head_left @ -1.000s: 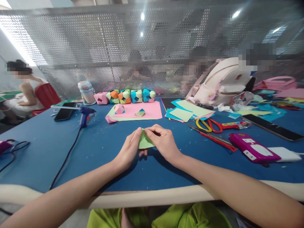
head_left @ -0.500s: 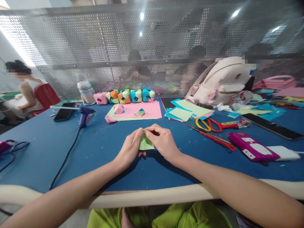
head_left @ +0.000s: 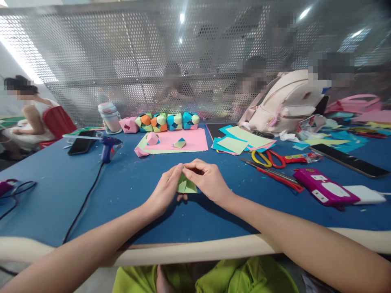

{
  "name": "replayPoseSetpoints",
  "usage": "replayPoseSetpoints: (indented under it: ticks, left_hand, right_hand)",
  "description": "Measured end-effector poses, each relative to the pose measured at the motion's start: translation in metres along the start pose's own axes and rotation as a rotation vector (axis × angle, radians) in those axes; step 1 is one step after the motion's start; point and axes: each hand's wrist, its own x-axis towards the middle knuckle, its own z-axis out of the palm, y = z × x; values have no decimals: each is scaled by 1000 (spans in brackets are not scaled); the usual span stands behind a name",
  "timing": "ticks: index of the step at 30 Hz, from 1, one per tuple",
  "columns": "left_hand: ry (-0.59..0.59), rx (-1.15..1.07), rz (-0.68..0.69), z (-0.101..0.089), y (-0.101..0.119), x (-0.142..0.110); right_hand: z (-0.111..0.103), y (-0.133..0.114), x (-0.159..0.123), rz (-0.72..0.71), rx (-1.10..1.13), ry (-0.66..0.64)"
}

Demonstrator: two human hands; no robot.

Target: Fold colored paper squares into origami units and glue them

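Both hands meet over the near middle of the blue table [head_left: 137,219], holding one small piece of folded light green paper [head_left: 187,186]. My left hand [head_left: 166,187] grips its left side, with the thumb on top and fingertips showing below the paper. My right hand [head_left: 209,179] pinches the upper edge between thumb and forefinger. The paper's top part is hidden behind the thumbs. Farther back, a pink folded paper shape [head_left: 152,138] and a small green-and-blue folded piece [head_left: 180,143] rest on pink paper sheets [head_left: 195,140].
Several folded paper balls [head_left: 159,122] line the back beside a bottle [head_left: 109,117]. A glue gun [head_left: 108,148] with a cord stands left. On the right lie green and blue sheets [head_left: 233,144], scissors [head_left: 271,169], a purple power bank [head_left: 325,188], a phone [head_left: 351,160] and a backpack [head_left: 290,106].
Both hands stay closed on the green paper. The paper has tilted slightly and shifted a little to the left; otherwise the things on the table stay in place.
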Motion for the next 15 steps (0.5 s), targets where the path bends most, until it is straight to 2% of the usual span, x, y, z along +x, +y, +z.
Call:
replayPoseSetpoints:
  ticks: [6,11,15]
  left_hand:
    - [-36,-6,-23,0,-2,2]
    - [-80,-2,-14,-1,-8,3]
    - [-95,-34,-32,-1,-8,4]
  right_hand:
    - [-3,6,5,-88,-120,41]
    - [-3,6,5,-110,-204,92]
    - [-3,5,4,-93,-204,72]
